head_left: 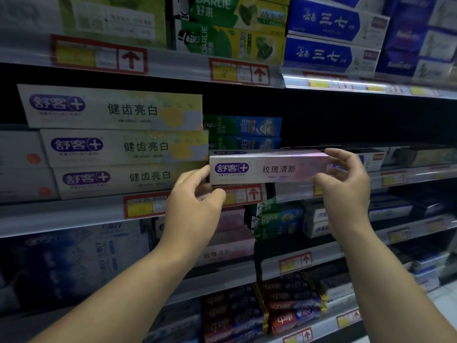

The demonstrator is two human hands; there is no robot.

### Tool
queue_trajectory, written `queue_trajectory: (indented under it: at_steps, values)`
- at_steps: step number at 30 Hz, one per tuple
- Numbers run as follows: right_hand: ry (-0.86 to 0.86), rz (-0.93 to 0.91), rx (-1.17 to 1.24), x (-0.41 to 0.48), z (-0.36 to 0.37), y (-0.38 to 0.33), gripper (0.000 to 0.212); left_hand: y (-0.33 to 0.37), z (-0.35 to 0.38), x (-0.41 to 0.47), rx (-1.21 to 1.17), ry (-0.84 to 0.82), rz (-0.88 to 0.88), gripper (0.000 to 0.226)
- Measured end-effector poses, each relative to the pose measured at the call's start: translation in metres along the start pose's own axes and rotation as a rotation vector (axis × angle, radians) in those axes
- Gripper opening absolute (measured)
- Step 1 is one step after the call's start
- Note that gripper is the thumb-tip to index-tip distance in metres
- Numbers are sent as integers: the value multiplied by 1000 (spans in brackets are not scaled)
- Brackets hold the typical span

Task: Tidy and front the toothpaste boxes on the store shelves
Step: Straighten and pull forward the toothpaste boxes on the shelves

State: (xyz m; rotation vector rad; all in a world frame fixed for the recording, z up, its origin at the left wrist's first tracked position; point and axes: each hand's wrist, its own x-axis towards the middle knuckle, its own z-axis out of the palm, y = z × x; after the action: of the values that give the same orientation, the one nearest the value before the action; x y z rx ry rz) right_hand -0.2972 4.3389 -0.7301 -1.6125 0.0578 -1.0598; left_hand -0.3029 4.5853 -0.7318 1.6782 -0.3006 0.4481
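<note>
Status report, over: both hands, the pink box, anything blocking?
Left hand and right hand grip the ends of the pink box. Box level, at shelf front, beside yellow stack. Nothing blocking.

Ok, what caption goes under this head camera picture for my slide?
Both hands, left and right, hold a pink toothpaste box by its ends at the shelf edge.

- Held box (269,168) sits mid-frame, left hand (195,194) at its left end, right hand (346,179) at its right.
- Three stacked boxes (123,144) lie just left; Darlie boxes (244,132) behind.
</note>
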Motion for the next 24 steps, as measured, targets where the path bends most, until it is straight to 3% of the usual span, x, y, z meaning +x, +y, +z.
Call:
queue_trajectory:
  at_steps: [9, 15, 24]
  values:
    - [-51, 20, -14, -37, -33, -6, 42, -2, -11, -44, 15, -25, 32, 48]
    - [-122, 156, -88, -77, -28, 29, 32, -40, -32, -72, 90, -63, -129, 48]
    - [-264, 277, -154, -106, 14, 78, 36, -93, -58, -70, 143, -22, -304, 43]
